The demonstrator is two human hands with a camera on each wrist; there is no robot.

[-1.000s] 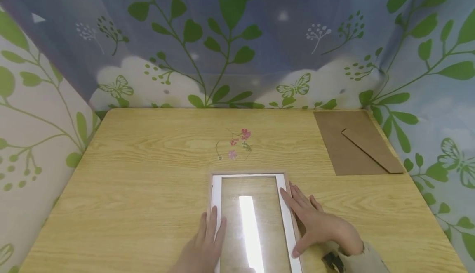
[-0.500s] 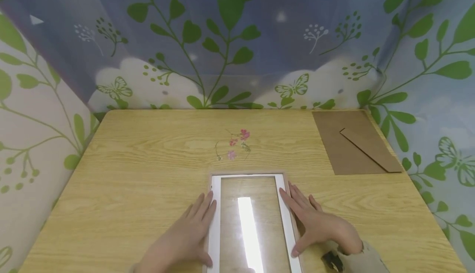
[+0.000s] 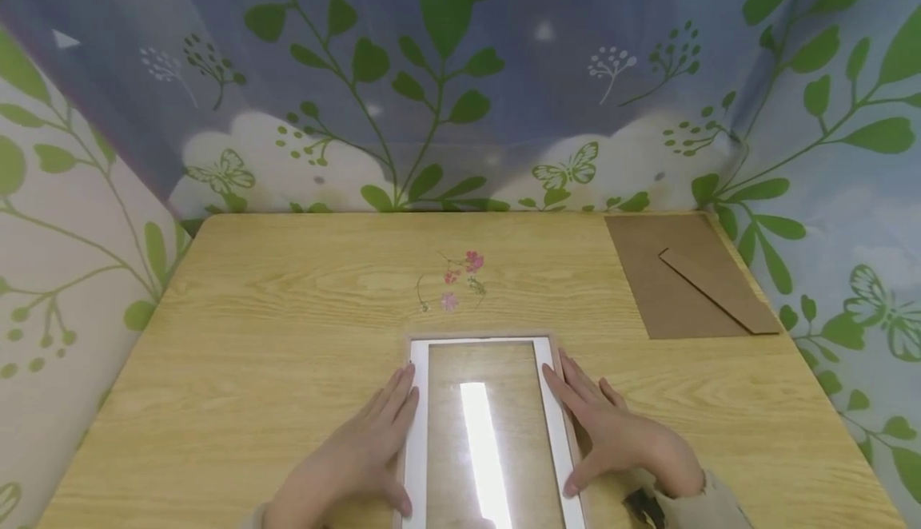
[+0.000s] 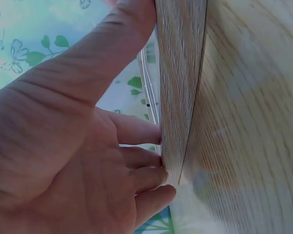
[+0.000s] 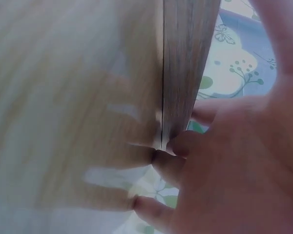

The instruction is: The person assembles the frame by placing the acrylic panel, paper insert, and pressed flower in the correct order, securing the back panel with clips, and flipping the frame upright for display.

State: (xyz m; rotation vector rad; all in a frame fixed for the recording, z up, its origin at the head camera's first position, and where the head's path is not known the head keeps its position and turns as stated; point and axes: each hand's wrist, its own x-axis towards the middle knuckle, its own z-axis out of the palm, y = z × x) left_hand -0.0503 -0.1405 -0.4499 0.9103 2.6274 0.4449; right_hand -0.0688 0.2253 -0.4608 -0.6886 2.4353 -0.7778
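Note:
A wooden picture frame (image 3: 480, 336) with a white inner border (image 3: 552, 425) and a clear pane (image 3: 449, 425) lies flat on the table, its near end cut off by the head view. My left hand (image 3: 360, 449) rests along the frame's left side, fingers extended and thumb near the white border. Along the right side my right hand (image 3: 622, 437) lies with straight fingers and its thumb on the border. In the left wrist view, the fingertips (image 4: 154, 185) touch the wooden side (image 4: 183, 63). The right fingertips (image 5: 168, 163) meet the opposite wooden side (image 5: 188, 58).
Beyond the frame lie several small pressed flowers (image 3: 449, 300), pink with thin stems. A brown backing board (image 3: 633, 273) with a stand strip (image 3: 719, 293) lies at the table's far right. Patterned cloth (image 3: 460, 73) hangs around the wooden table (image 3: 252, 353).
My left hand has shifted left, from over the white border to the frame's left edge, and then stayed there. My right hand and the frame look nearly unmoved.

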